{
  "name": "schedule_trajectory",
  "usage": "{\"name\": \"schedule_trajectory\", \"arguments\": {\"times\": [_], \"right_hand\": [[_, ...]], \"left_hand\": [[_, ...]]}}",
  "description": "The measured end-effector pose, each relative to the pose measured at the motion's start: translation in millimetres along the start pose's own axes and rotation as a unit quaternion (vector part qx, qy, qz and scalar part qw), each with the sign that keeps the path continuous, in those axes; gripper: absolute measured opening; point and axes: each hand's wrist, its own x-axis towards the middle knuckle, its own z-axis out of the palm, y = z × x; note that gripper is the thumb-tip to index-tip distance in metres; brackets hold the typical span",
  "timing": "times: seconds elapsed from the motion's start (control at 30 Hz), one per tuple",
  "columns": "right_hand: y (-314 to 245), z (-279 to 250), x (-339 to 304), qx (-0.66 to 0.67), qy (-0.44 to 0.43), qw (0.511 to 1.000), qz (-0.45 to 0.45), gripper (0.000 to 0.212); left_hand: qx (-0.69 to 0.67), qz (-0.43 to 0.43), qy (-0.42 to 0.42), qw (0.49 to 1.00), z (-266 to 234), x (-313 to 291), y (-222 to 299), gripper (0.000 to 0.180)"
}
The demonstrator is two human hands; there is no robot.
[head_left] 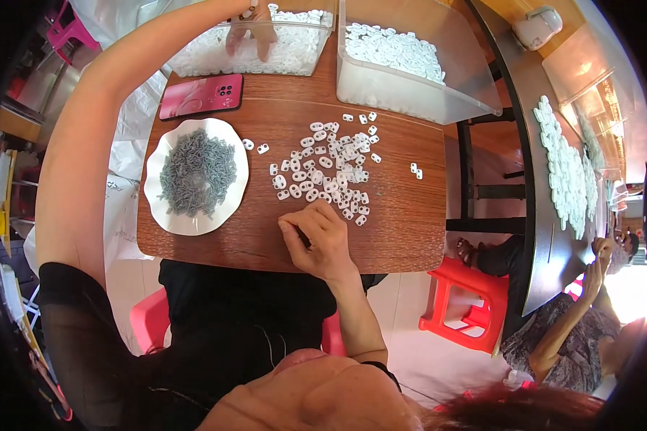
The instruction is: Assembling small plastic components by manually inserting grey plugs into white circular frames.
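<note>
My left hand (251, 36) reaches into a clear plastic bin (316, 61) of small white plastic pieces at the far side of the table. Through the bin's wall its fingers show apart, pointing down; their tips are partly hidden among the pieces. My right hand (320, 241) rests on the brown wooden table (402, 230) with curled fingers, and what lies inside them is hidden. Just beyond it spreads a loose group of white two-hole plastic pieces (326, 162). A white scalloped plate (154, 208) with a heap of small thin grey parts (198, 172) stands at the left.
A pink phone (201, 97) lies between the plate and the left bin. Another clear bin (417, 97) of white pieces stands at the back right. Beyond the table are a red stool (460, 302) and a dark table (546, 266) with white pieces, where another person's hands (597, 269) show.
</note>
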Motion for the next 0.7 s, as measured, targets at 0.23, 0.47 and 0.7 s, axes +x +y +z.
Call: {"name": "schedule_trajectory", "arguments": {"times": [0.23,0.47,0.7], "right_hand": [[-0.3,-1.5,0.9,0.008,-0.001,1.0,0.011,0.011],[-2.6,2.7,2.9,0.017,0.002,1.0,-0.002,0.011],[0.5,-2.3,-2.2,0.003,-0.002,1.0,0.015,0.011]], "left_hand": [[0.091,0.126,0.016,0.988,-5.7,51.6,-27.6,0.072],[-0.068,0.249,0.034,0.966,-36.1,87.7,-77.2,0.034],[-0.05,0.164,0.075,0.982,-50.1,62.4,-52.4,0.044]]}}
